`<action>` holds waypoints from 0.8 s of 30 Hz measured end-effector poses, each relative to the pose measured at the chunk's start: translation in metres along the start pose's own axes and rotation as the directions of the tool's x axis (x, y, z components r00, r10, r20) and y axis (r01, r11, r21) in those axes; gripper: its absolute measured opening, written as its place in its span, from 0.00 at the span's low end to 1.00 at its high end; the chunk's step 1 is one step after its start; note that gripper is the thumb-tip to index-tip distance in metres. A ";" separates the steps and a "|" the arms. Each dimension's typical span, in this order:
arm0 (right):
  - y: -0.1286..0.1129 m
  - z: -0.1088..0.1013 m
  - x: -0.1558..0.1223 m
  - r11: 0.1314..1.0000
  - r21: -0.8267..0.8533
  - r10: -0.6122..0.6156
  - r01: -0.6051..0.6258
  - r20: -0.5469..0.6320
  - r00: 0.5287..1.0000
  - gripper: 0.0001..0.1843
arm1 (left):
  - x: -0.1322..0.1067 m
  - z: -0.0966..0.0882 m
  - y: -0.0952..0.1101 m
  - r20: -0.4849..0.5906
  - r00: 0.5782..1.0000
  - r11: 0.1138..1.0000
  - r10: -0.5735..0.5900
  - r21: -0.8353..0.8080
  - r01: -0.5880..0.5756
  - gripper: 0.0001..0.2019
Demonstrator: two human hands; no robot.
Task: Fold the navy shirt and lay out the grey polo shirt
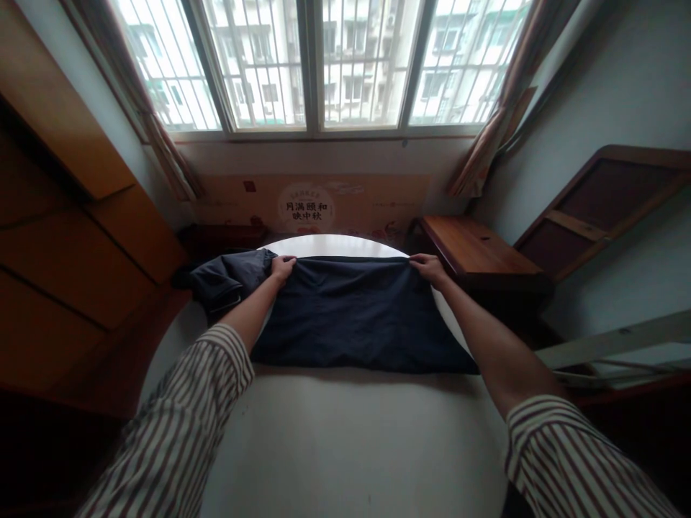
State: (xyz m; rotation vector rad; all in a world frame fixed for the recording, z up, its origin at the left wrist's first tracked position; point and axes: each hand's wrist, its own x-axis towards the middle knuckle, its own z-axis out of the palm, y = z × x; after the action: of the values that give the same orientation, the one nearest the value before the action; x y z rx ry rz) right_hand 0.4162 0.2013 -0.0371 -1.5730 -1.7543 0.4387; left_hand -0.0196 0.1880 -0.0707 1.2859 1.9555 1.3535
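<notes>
A dark navy garment (361, 313), its exact kind not clear, lies spread across the far half of a round white table (345, 439). My left hand (283, 268) pinches its far left corner, and my right hand (429, 270) pinches the far right corner. Between the two hands the far edge runs nearly straight. The near edge rests on the tabletop, with small wrinkles in the cloth. Beside my left hand, a crumpled heap of dark clothing (229, 277) sits at the table's left edge.
Past the table's right side stands a wooden desk (480, 244), with a framed wooden panel (610, 208) leaning by the wall. Yellow-brown cabinets (70, 237) line the left. A printed banner (367, 201) hangs below the barred window (356, 72) with curtains.
</notes>
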 end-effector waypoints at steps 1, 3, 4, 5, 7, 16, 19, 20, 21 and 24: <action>-0.001 0.000 0.000 0.999 -0.033 0.003 -0.004 -0.006 1.000 0.19 | 0.001 0.000 0.005 0.014 1.000 0.999 0.015 0.038 -0.016 0.11; -0.009 0.000 -0.003 0.995 -0.098 -0.009 0.007 -0.022 1.000 0.21 | -0.004 -0.001 0.018 0.036 0.997 0.992 0.066 0.106 -0.069 0.14; -0.016 0.002 -0.008 0.992 -0.126 -0.027 0.023 -0.028 0.999 0.23 | -0.010 0.000 0.024 0.047 0.994 0.987 0.098 0.127 -0.103 0.15; -0.025 0.005 -0.016 0.988 -0.144 -0.052 0.048 -0.025 0.998 0.24 | -0.020 0.001 0.029 0.076 0.985 0.976 0.152 0.146 -0.162 0.16; -0.042 0.016 -0.041 0.970 -0.168 -0.169 0.177 0.059 0.984 0.25 | -0.048 0.002 0.034 0.242 0.908 0.902 0.342 0.187 -0.389 0.18; -0.033 0.030 -0.162 0.795 -0.339 -0.256 0.503 0.564 0.785 0.32 | -0.137 -0.036 -0.004 0.711 0.671 0.527 0.209 0.496 -0.690 0.27; -0.011 0.014 -0.172 0.792 -0.406 -0.219 0.455 0.508 0.833 0.33 | -0.143 -0.055 -0.010 0.634 0.746 0.510 0.204 0.581 -0.634 0.27; -0.007 0.010 -0.174 0.795 -0.420 -0.207 0.439 0.492 0.845 0.34 | -0.148 -0.059 -0.010 0.628 0.746 0.497 0.222 0.586 -0.640 0.27; -0.006 0.008 -0.177 0.799 -0.426 -0.198 0.425 0.482 0.854 0.34 | -0.154 -0.062 -0.010 0.636 0.731 0.487 0.246 0.571 -0.661 0.26; -0.021 0.013 -0.175 0.814 -0.386 -0.226 0.434 0.477 0.849 0.35 | -0.172 -0.055 0.001 0.714 0.619 0.477 0.328 0.440 -0.761 0.25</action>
State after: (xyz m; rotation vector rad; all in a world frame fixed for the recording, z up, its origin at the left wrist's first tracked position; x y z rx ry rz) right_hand 0.3895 0.0325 -0.0820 -1.5047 -2.5828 0.1586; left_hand 0.0208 0.0123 -0.0716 2.5706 1.6821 0.2062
